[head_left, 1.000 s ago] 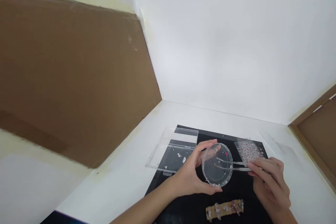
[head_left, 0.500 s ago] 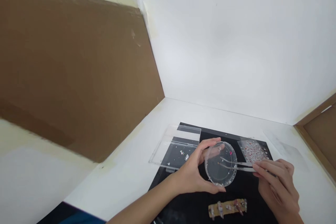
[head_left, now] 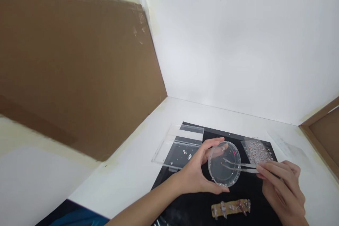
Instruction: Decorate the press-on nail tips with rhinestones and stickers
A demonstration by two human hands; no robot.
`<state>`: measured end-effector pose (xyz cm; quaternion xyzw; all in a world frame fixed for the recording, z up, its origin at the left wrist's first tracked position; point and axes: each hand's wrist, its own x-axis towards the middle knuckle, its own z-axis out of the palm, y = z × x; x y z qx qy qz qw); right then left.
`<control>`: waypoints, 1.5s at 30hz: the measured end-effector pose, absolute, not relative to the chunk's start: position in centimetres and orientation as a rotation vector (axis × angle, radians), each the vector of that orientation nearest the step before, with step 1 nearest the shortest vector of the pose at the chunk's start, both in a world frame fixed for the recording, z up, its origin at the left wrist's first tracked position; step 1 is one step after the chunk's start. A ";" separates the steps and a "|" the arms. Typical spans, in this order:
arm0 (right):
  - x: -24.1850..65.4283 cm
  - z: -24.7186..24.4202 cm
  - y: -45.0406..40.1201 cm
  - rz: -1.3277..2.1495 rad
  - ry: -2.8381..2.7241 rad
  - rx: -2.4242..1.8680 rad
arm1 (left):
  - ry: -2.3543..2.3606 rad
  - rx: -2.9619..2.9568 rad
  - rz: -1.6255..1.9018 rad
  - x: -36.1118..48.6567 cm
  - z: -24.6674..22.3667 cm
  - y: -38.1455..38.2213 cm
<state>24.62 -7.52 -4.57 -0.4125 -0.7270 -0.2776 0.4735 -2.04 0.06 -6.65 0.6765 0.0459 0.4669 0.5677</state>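
A band of black mat (head_left: 246, 191) left room for a hand between the dish (head_left: 224, 164) and the nail strip (head_left: 230, 209); the clear case (head_left: 177, 148) lay in the way on the left, and the white wall (head_left: 225, 42) closed the far side.

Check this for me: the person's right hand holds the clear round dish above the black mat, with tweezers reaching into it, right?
Not quite: the head view shows that the left hand, not the right, holds the clear round dish. The right hand has the tweezers. The rest stands: the dish is above the black mat, with the tweezers reaching into it.
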 end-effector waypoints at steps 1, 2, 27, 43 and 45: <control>24.6 -4.7 -7.6 -0.680 -1.776 -1.013 | 0.109 1.592 1.094 -2.0 -6.6 0.1; 24.6 -4.7 -7.6 -0.678 -1.774 -1.017 | 0.113 1.595 1.090 -2.0 -6.6 0.1; 23.7 -3.4 -8.5 -0.628 -1.782 -1.023 | 0.093 1.606 1.126 -1.9 -7.4 0.4; 23.7 -3.3 -8.1 -0.637 -1.786 -1.006 | 0.130 1.622 1.112 -2.0 -7.6 0.3; 23.7 -3.3 -8.1 -0.642 -1.781 -1.003 | 0.131 1.627 1.109 -2.1 -7.5 0.3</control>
